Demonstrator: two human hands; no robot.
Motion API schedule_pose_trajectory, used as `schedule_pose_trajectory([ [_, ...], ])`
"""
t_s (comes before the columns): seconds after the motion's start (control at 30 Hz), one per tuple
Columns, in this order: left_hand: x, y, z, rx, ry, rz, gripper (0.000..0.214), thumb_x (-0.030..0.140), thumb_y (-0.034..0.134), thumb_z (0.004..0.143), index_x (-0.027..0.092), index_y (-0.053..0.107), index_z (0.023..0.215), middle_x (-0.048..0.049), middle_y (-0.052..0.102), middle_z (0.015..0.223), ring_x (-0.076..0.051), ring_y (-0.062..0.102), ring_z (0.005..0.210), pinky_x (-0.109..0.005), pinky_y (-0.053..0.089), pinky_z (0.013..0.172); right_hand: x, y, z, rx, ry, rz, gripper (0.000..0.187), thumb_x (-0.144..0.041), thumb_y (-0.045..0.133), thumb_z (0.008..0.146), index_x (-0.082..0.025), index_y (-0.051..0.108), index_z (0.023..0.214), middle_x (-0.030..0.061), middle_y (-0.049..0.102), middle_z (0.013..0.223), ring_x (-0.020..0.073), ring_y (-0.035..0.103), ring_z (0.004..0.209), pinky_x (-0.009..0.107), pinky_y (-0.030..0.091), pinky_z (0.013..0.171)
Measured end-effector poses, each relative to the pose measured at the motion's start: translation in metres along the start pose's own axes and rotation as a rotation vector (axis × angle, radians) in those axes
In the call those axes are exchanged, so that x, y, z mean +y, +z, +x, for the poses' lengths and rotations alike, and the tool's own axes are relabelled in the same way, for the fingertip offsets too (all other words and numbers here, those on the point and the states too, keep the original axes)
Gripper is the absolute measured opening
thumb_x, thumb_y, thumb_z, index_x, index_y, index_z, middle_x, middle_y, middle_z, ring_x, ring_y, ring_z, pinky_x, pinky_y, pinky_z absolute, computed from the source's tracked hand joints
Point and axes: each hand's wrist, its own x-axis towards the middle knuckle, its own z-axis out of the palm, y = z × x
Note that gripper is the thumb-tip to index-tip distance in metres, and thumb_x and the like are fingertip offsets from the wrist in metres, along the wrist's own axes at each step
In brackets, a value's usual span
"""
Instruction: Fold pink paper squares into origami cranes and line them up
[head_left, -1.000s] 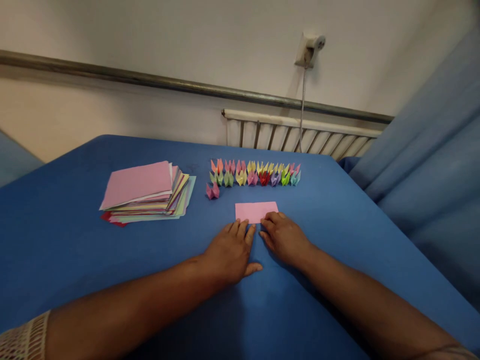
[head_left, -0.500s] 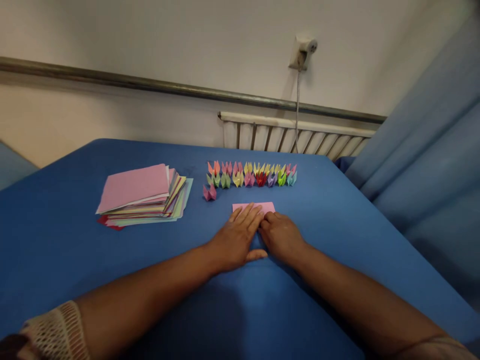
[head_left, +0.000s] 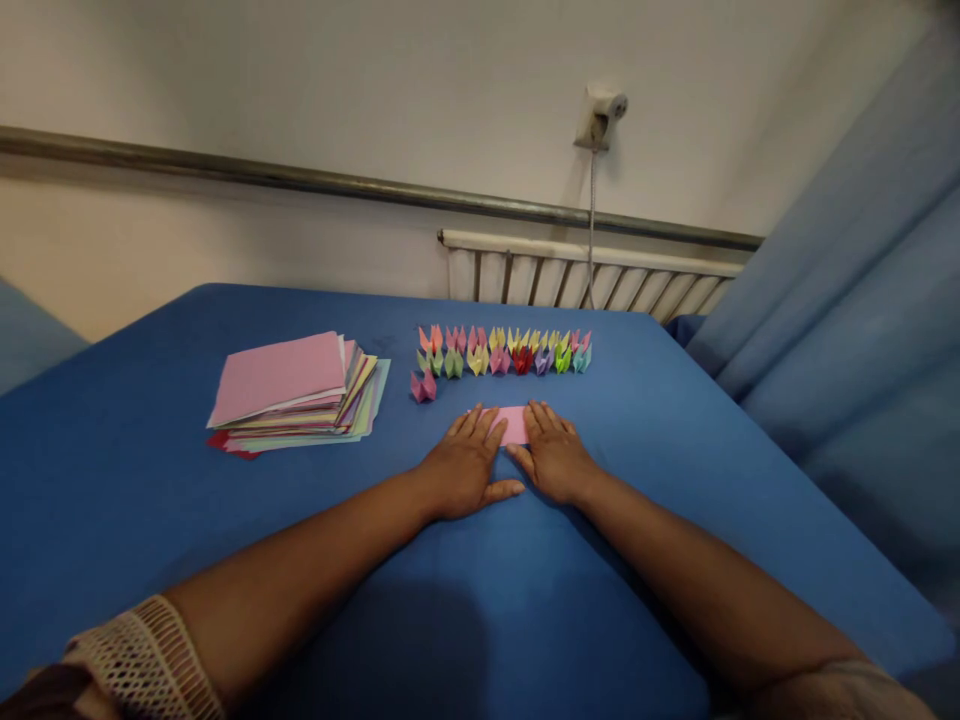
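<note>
A blue table (head_left: 637, 440) bears a paper stack (head_left: 281, 385) at left, folded paper figures (head_left: 500, 361) farther right, a pink sheet (head_left: 514, 426) nearer.

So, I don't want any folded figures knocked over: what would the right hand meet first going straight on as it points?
Past the pink paper beneath it, the right hand would likely meet the nearer long row of folded figures, around the red one, though depth is unclear.

- My left hand (head_left: 459, 475) lies palm down, fingers over the left part of the pink paper (head_left: 515, 425), thumb stuck out sideways on its near side.
- My right hand (head_left: 556, 462) lies palm down over its right part, thumb angled toward its near edge.
- My forearms (head_left: 315, 555) slant toward it.
</note>
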Motion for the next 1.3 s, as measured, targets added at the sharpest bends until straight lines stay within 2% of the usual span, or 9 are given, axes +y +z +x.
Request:
schedule_pose_trajectory([
  [0.17,-0.018,0.003,0.005,0.087,-0.111,-0.011,0.081,0.067,0.025,0.089,0.007,0.032,0.143,-0.0224,0.027,0.151,-0.036,0.021,0.141,-0.050,0.019,0.111,0.017,-0.013,0.014,0.083,0.225,-0.021,0.058,-0.045,0.043,0.091,-0.010,0.041,0.138,0.0207,0.045,0.138,0.0329,0.041,0.125,0.048,0.034,0.099],
  [0.27,-0.026,0.007,0.009,0.160,-0.122,-0.045,0.065,0.056,0.027,0.093,0.012,0.037,0.141,-0.0169,0.035,0.149,-0.031,0.028,0.139,-0.047,0.021,0.111,0.029,-0.026,0.030,-0.020,0.173,0.019,0.057,-0.051,0.063,0.078,-0.015,0.056,0.122,0.0165,0.056,0.119,0.0291,0.051,0.112,0.040,0.038,0.094],
  [0.37,-0.030,0.009,0.009,0.200,-0.116,-0.081,0.060,0.050,0.034,0.093,0.013,0.039,0.139,-0.0156,0.039,0.147,-0.029,0.031,0.138,-0.046,0.022,0.112,0.039,-0.032,0.045,-0.076,0.113,0.097,0.055,-0.048,0.073,0.070,-0.016,0.059,0.111,0.0109,0.061,0.107,0.0229,0.057,0.098,0.033,0.042,0.085],
  [0.53,-0.031,0.008,0.008,0.222,-0.124,-0.133,0.059,0.047,0.043,0.089,0.012,0.040,0.137,-0.0156,0.045,0.142,-0.029,0.036,0.135,-0.045,0.026,0.111,0.047,-0.028,0.050,-0.044,0.091,0.169,0.045,-0.047,0.076,0.067,-0.017,0.061,0.097,0.0070,0.060,0.097,0.0189,0.056,0.087,0.029,0.042,0.076],
  [0.77,-0.032,0.008,0.007,0.237,-0.119,-0.170,0.059,0.045,0.048,0.087,0.013,0.042,0.135,-0.0144,0.048,0.140,-0.029,0.036,0.134,-0.045,0.026,0.112,0.045,-0.029,0.042,-0.084,0.078,0.285,0.049,-0.046,0.076,0.067,-0.018,0.059,0.104,0.0026,0.062,0.090,0.0156,0.057,0.076,0.026,0.042,0.067],
  [0.97,-0.034,0.010,0.007,0.244,-0.127,-0.165,0.059,0.045,0.048,0.088,0.012,0.041,0.137,-0.0146,0.047,0.141,-0.029,0.036,0.135,-0.045,0.026,0.112,0.040,-0.027,0.043,-0.016,0.035,0.220,0.046,-0.042,0.077,0.066,-0.017,0.060,0.100,0.0069,0.059,0.103,0.0189,0.056,0.093,0.029,0.043,0.081],
  [1.1,-0.035,0.010,0.007,0.241,-0.128,-0.180,0.060,0.044,0.049,0.087,0.012,0.042,0.137,-0.0143,0.047,0.141,-0.029,0.036,0.135,-0.044,0.027,0.112,0.038,-0.030,0.042,-0.056,0.065,0.278,0.052,-0.039,0.077,0.068,-0.020,0.056,0.112,0.0049,0.063,0.104,0.0179,0.059,0.089,0.028,0.043,0.077],
  [1.2,-0.036,0.009,0.007,0.242,-0.128,-0.195,0.059,0.043,0.050,0.086,0.012,0.043,0.136,-0.0140,0.048,0.140,-0.029,0.036,0.135,-0.044,0.027,0.112,0.037,-0.034,0.041,-0.123,0.132,0.209,0.051,-0.048,0.075,0.067,-0.020,0.060,0.106,0.0058,0.065,0.098,0.0206,0.060,0.085,0.029,0.043,0.073],
  [1.3,-0.036,0.009,0.007,0.249,-0.133,-0.219,0.059,0.042,0.051,0.085,0.013,0.044,0.136,-0.0142,0.048,0.140,-0.030,0.037,0.134,-0.045,0.027,0.111,0.038,-0.032,0.042,-0.116,0.088,0.173,0.050,-0.049,0.075,0.066,-0.016,0.062,0.102,0.0096,0.062,0.099,0.0225,0.058,0.090,0.031,0.041,0.078],
])
